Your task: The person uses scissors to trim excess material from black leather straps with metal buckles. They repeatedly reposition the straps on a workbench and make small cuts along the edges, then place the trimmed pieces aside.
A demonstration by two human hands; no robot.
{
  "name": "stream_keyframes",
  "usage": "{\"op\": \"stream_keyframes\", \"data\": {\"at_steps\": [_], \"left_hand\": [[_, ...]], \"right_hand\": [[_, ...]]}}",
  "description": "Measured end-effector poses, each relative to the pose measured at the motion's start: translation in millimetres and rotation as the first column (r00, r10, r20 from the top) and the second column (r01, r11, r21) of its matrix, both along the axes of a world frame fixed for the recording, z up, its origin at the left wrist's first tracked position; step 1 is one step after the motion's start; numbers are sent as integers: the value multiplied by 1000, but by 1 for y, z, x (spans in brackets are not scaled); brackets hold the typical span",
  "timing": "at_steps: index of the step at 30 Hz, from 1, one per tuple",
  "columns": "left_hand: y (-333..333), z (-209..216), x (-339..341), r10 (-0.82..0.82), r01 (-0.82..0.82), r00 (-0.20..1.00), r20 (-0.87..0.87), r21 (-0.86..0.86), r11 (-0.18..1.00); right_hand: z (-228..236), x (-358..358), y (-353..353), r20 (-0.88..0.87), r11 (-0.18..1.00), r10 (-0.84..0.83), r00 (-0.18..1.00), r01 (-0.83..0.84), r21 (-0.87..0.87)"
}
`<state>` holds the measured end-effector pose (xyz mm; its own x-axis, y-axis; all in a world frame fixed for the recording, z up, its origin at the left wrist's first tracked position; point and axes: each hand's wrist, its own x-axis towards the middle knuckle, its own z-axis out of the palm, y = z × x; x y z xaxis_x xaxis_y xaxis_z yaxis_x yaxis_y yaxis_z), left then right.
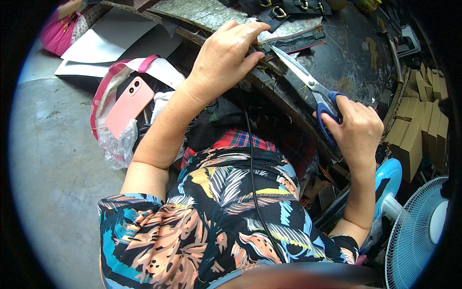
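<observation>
My right hand (358, 127) is closed round the blue handles of a large pair of scissors (308, 82). Their silver blades lie nearly together, tips pointing up and left toward my other hand. Over the bench edge, my left hand (226, 55) is bent, with thumb and forefinger apart and no object visible between them. Just beyond its fingertips lies a dark strip (301, 42) with a reddish edge. Farther back are black straps with brass-coloured buckles (278, 13). My curled left fingers are partly hidden.
The dark, worn workbench (358, 62) has a rough edge. At left, a pink phone (129, 107) rests on a pink-and-white bag (99, 113). Tan boxes (404, 139) and a fan (414, 241) stand at right. A black cable (251, 159) runs down my front. Another person's pink clothing (57, 33) shows far left.
</observation>
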<state>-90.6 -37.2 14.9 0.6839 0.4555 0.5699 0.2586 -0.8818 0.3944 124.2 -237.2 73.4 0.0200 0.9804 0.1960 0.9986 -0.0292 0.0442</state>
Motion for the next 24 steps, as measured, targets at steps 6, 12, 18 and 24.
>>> {"op": "stream_keyframes", "data": {"at_steps": [6, 12, 18, 24], "left_hand": [[7, 0, 0, -12, 14, 999, -36, 37, 999], [19, 3, 3, 2, 2, 991, -134, 27, 1000], [23, 4, 11, 17, -5, 985, -172, 74, 997], [21, 1, 14, 59, -48, 989, -139, 82, 996]], "right_hand": [[5, 4, 6, -17, 1000, -12, 1000, 11, -14], [22, -3, 20, 46, 999, 13, 999, -11, -44], [41, -11, 29, 106, 990, 4, 994, 11, -142], [48, -17, 34, 135, 983, 51, 989, -25, -184]]}}
